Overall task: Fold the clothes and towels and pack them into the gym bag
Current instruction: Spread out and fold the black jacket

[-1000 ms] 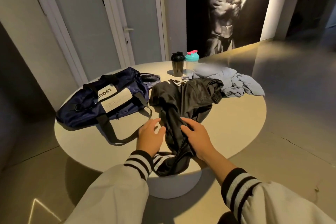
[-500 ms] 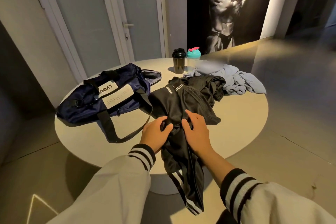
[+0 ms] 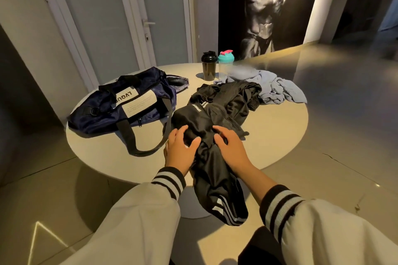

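Round table (image 3: 280, 135), pale top, on a single pedestal. Navy gym bag (image 3: 103, 112), lying on its side at the left edge of the table, pale label panel facing up, one black carry strap looped out toward the near edge. Black sports garment (image 3: 215, 183) with white stripes, crumpled at the middle of the table, its lower end hanging over the near edge. Left hand (image 3: 182, 150) and right hand (image 3: 231, 148), both laid on the garment close to the near edge, fingers spread and gently curved on top of the cloth, not closed round it; cream sleeves with black-and-white striped cuffs. Light blue cloth (image 3: 277, 90), unfolded in a heap at the far right edge, touching the black garment. Black shaker bottle (image 3: 209, 65) and clear shaker bottle (image 3: 225, 62) with teal lid, upright, side by side at the far edge.
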Tool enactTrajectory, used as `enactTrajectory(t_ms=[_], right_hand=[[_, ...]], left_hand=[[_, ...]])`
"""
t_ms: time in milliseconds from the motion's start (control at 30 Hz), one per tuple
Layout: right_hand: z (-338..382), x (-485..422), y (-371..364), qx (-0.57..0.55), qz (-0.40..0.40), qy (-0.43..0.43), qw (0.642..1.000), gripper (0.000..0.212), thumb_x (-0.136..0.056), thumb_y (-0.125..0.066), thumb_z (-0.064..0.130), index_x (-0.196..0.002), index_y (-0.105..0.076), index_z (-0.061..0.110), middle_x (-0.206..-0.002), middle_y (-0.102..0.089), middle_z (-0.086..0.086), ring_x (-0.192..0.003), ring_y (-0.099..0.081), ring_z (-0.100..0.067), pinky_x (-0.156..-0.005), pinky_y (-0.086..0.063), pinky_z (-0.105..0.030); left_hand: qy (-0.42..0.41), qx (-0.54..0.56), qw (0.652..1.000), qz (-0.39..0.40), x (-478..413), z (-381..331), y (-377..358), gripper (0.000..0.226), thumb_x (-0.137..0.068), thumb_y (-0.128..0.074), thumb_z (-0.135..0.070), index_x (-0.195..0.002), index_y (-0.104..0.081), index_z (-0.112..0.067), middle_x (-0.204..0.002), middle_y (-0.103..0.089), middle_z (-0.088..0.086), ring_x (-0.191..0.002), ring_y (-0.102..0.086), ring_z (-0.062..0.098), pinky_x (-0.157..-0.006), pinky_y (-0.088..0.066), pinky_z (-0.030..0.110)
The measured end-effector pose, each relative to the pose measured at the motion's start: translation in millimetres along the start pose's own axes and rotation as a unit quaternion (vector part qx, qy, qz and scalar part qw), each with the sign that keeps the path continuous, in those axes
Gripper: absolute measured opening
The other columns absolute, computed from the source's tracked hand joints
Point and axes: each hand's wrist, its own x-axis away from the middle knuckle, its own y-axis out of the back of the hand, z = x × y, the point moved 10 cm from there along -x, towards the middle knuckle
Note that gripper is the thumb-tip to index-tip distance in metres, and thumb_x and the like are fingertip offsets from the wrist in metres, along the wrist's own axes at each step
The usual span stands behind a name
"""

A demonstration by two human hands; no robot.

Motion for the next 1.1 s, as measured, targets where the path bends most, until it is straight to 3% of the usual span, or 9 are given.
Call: enactTrajectory(t_ms=[100, 167, 467, 567, 700, 800, 933, 1000, 1100], right_hand=[[-6, 9, -11, -0.033, 0.083, -0.042, 0.995, 0.043, -0.105, -0.045, 0.04, -0.148, -0.044, 0.034, -0.159, -0.033, 0.005, -0.153, -0.011, -0.014, -0.12, -0.019, -0.036], [-4, 14, -7, -0.07, 0.092, -0.062, 0.991, 0.044, -0.106, -0.042, 0.043, -0.149, -0.041, 0.038, -0.159, -0.033, 0.006, -0.15, -0.02, -0.014, -0.117, -0.023, -0.031], [6, 22, 18, -0.09, -0.016, -0.071, 0.993, 0.045, -0.108, -0.039, 0.03, -0.153, -0.037, 0.027, -0.145, -0.047, 0.007, -0.126, -0.045, -0.007, -0.098, -0.032, -0.016], [2, 27, 24, -0.055, -0.02, -0.054, 0.997, 0.037, -0.105, -0.044, 0.026, -0.141, -0.055, 0.029, -0.139, -0.057, 0.01, -0.126, -0.052, -0.009, -0.111, -0.04, -0.031], [-3, 41, 41, -0.089, -0.083, -0.032, 0.992, 0.029, -0.103, -0.048, 0.018, -0.122, -0.068, 0.027, -0.123, -0.065, 0.012, -0.115, -0.057, -0.004, -0.107, -0.045, -0.035], [5, 49, 58, -0.082, -0.139, 0.01, 0.987, 0.034, -0.103, -0.048, 0.012, -0.128, -0.064, 0.028, -0.128, -0.058, 0.01, -0.118, -0.05, 0.003, -0.11, -0.039, -0.026], [4, 39, 47, 0.104, -0.069, 0.021, 0.992, 0.053, -0.098, -0.044, -0.003, -0.145, -0.051, 0.022, -0.158, -0.035, -0.004, -0.15, -0.022, -0.02, -0.124, -0.013, -0.045], [-2, 34, 51, 0.171, -0.07, -0.018, 0.983, 0.047, -0.103, -0.042, 0.011, -0.149, -0.045, 0.021, -0.163, -0.027, -0.002, -0.153, -0.014, -0.022, -0.123, -0.008, -0.051], [-15, 34, 59, 0.127, -0.086, -0.106, 0.982, 0.049, -0.107, -0.029, 0.038, -0.152, -0.039, 0.019, -0.16, -0.031, -0.005, -0.148, -0.025, -0.026, -0.12, -0.018, -0.051]], left_hand=[[0.049, -0.118, 0.989, 0.08, -4, -2, -18, 0.06, -0.101, -0.032, -0.06, -0.155, -0.022, -0.037, -0.164, -0.021, 0.007, -0.151, -0.019, 0.03, -0.123, -0.007, 0.052], [0.034, -0.143, 0.983, 0.114, -3, -10, -29, 0.051, -0.104, -0.026, -0.053, -0.153, -0.029, -0.038, -0.159, -0.035, 0.0, -0.148, -0.028, 0.027, -0.122, -0.002, 0.052], [-0.056, 0.193, 0.97, 0.14, 31, -58, -36, 0.029, -0.103, -0.048, -0.018, -0.121, -0.066, -0.034, -0.127, -0.064, -0.012, -0.12, -0.057, 0.006, -0.106, -0.044, 0.026], [-0.054, 0.269, 0.956, 0.102, 35, -65, -28, 0.029, -0.1, -0.054, -0.013, -0.107, -0.071, -0.034, -0.116, -0.069, -0.009, -0.111, -0.063, 0.009, -0.098, -0.051, 0.025], [-0.042, 0.147, 0.986, -0.066, 29, -54, 5, 0.046, -0.095, -0.063, -0.028, -0.138, -0.05, -0.036, -0.145, -0.04, -0.001, -0.114, -0.057, 0.016, -0.094, -0.045, 0.019], [0.058, -0.06, 0.996, -0.024, 16, -19, -2, 0.087, -0.086, -0.064, -0.059, -0.156, -0.019, -0.033, -0.164, -0.012, 0.007, -0.149, -0.016, 0.032, -0.119, -0.02, 0.051], [0.012, -0.129, 0.99, 0.058, 11, -10, -28, 0.044, -0.088, -0.054, -0.064, -0.123, -0.059, -0.038, -0.131, -0.062, -0.004, -0.128, -0.05, 0.027, -0.117, -0.015, 0.054], [-0.031, -0.077, 0.995, 0.046, 15, -19, -30, 0.027, -0.087, -0.054, -0.062, -0.098, -0.062, -0.038, -0.115, -0.065, -0.008, -0.114, -0.056, 0.023, -0.113, -0.029, 0.053], [-0.072, 0.061, 0.995, 0.013, 26, -38, -20, 0.015, -0.09, -0.057, -0.053, -0.09, -0.055, -0.038, -0.134, -0.053, -0.007, -0.126, -0.046, 0.018, -0.106, -0.04, 0.044]])
